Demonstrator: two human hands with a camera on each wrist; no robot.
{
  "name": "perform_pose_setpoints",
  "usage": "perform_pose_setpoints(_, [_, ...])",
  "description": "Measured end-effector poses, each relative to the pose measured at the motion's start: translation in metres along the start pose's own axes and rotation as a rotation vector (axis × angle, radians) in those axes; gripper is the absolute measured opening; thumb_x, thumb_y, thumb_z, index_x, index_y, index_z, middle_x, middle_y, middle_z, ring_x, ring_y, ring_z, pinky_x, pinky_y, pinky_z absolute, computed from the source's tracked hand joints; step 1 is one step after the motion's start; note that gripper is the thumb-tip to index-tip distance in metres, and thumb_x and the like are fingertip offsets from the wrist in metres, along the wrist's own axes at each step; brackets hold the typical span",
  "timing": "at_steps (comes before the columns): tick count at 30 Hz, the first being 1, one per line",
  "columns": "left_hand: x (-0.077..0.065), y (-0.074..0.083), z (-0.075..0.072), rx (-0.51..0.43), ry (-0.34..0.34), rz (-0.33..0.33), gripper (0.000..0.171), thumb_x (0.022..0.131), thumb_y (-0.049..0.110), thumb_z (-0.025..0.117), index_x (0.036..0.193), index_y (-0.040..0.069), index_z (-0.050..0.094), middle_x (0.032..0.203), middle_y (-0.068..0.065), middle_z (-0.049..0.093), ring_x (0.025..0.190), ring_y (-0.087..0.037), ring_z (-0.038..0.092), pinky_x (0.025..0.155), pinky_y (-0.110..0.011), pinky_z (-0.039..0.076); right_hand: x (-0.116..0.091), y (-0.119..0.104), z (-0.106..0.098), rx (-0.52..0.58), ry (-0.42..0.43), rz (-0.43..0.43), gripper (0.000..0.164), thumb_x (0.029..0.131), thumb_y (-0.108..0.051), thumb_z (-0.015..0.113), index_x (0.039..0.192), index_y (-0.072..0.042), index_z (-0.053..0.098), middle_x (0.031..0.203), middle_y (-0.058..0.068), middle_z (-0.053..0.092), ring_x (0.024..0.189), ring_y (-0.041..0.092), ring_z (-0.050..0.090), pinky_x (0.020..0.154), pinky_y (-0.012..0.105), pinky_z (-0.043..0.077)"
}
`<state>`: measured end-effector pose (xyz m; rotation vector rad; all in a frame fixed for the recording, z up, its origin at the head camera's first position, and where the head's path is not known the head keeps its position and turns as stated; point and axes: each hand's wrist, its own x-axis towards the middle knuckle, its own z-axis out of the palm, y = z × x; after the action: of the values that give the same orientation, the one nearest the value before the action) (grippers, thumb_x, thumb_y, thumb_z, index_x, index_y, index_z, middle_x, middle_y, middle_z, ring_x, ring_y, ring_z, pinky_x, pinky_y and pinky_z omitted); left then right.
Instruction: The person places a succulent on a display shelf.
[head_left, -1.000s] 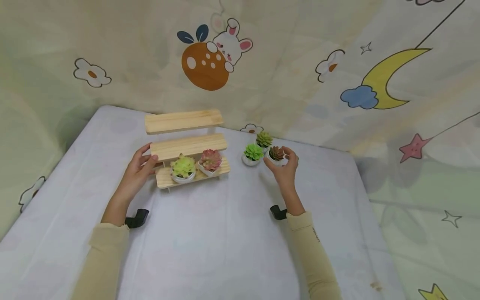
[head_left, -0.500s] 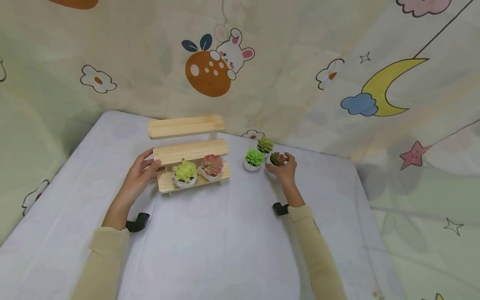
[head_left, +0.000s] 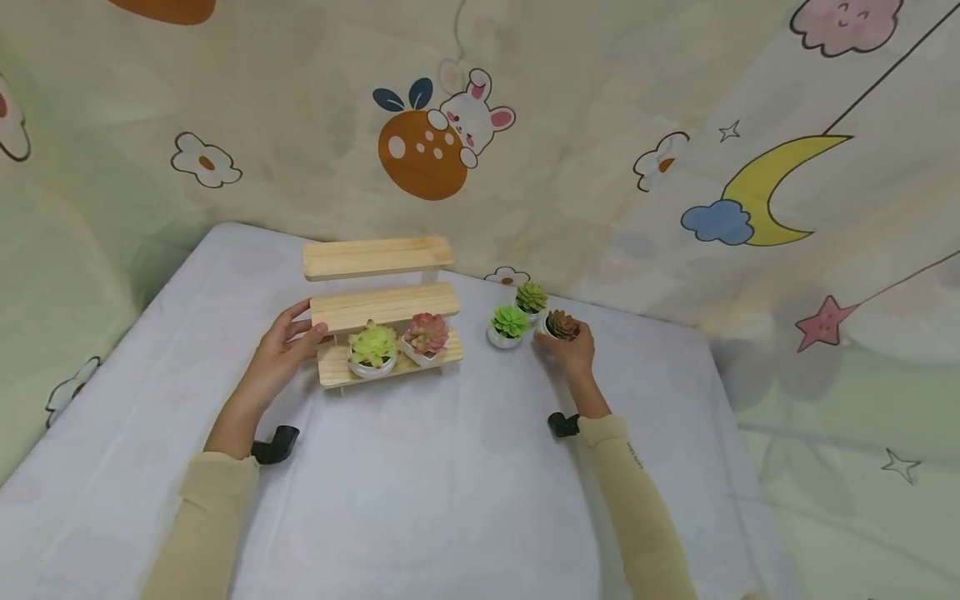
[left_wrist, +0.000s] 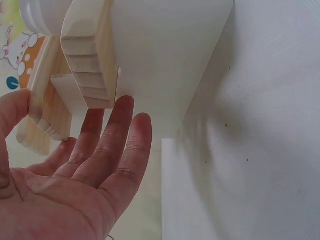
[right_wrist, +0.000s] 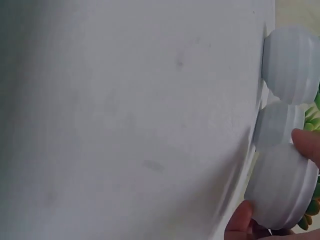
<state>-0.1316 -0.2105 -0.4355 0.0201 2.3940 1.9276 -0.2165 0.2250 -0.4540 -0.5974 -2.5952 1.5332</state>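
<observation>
In the head view my left hand [head_left: 281, 354] is at the left end of a three-tier wooden shelf [head_left: 382, 308], gripping the middle board's end between thumb and fingers. The left wrist view shows the thumb on that board [left_wrist: 37, 107], with the other fingers beside the lower board [left_wrist: 90, 55]. Two potted succulents stand on the lowest tier, one yellow-green [head_left: 372, 343] and one pink [head_left: 427, 335]. My right hand [head_left: 576, 354] holds a brownish-red succulent [head_left: 562, 325] by its white pot [right_wrist: 280, 187], thumb on one side and fingers on the other.
Beside the held pot stand a bright green succulent [head_left: 510, 322] and a darker green succulent [head_left: 532, 297], both in white pots. A white cloth covers the table [head_left: 450, 483]. Behind it hangs a printed curtain [head_left: 570, 108].
My right hand has closed in around the brownish-red succulent's pot, which has shifted slightly right, away from the green ones. The head view has tipped up a little. My left hand stays at the shelf.
</observation>
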Motion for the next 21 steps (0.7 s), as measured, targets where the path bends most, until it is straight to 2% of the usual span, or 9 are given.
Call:
perform_pose_setpoints(4, [-0.004,0.000,-0.007,0.009,-0.003,-0.003,0.074,0.102,0.039,0.050,0.157,0.007,0.012,0.144,-0.033,0.038,0.126,-0.045,0.047,0.081,-0.014,0.047,-0.010,-0.008,0.003,0.025,0.014,-0.042,0.078,0.080,-0.023,0.081,0.141,0.000,0.039,0.136,0.019,0.045,0.123,0.033,0.043,0.102,0.047,0.039])
perform_pose_setpoints(7, [-0.003,-0.001,-0.009,-0.007,-0.011,0.000,0.073,0.102,0.037,0.050,0.157,0.007,0.012,0.145,-0.032,0.037,0.128,-0.044,0.046,0.084,-0.017,0.047,-0.018,-0.019,0.002,0.035,0.005,-0.087,0.077,0.080,-0.025,0.081,0.141,-0.002,0.041,0.134,0.018,0.046,0.119,0.030,0.043,0.098,0.046,0.040])
perform_pose_setpoints(12, [-0.002,-0.002,-0.007,-0.023,-0.027,-0.010,0.073,0.102,0.038,0.049,0.157,0.009,0.012,0.145,-0.032,0.037,0.129,-0.045,0.046,0.092,-0.032,0.048,-0.035,-0.046,0.003,0.067,-0.036,-0.166,0.075,0.079,-0.025,0.082,0.139,-0.002,0.043,0.130,0.016,0.048,0.114,0.027,0.044,0.093,0.042,0.040])
perform_pose_setpoints(17, [0.000,-0.003,-0.004,-0.027,-0.026,0.003,0.072,0.102,0.038,0.049,0.156,0.008,0.012,0.145,-0.032,0.038,0.129,-0.044,0.046,0.099,-0.050,0.044,-0.056,-0.083,0.010,0.088,-0.101,-0.241,0.075,0.078,-0.023,0.083,0.139,-0.002,0.045,0.131,0.014,0.051,0.117,0.026,0.046,0.094,0.040,0.040])
perform_pose_setpoints(21, [0.001,-0.002,-0.005,-0.030,-0.017,0.023,0.071,0.103,0.035,0.049,0.156,0.006,0.013,0.144,-0.032,0.038,0.128,-0.045,0.046,0.100,-0.056,0.042,-0.071,-0.113,0.022,0.093,-0.179,-0.295,0.073,0.078,-0.021,0.083,0.139,-0.003,0.048,0.134,0.013,0.053,0.121,0.024,0.048,0.099,0.040,0.042])
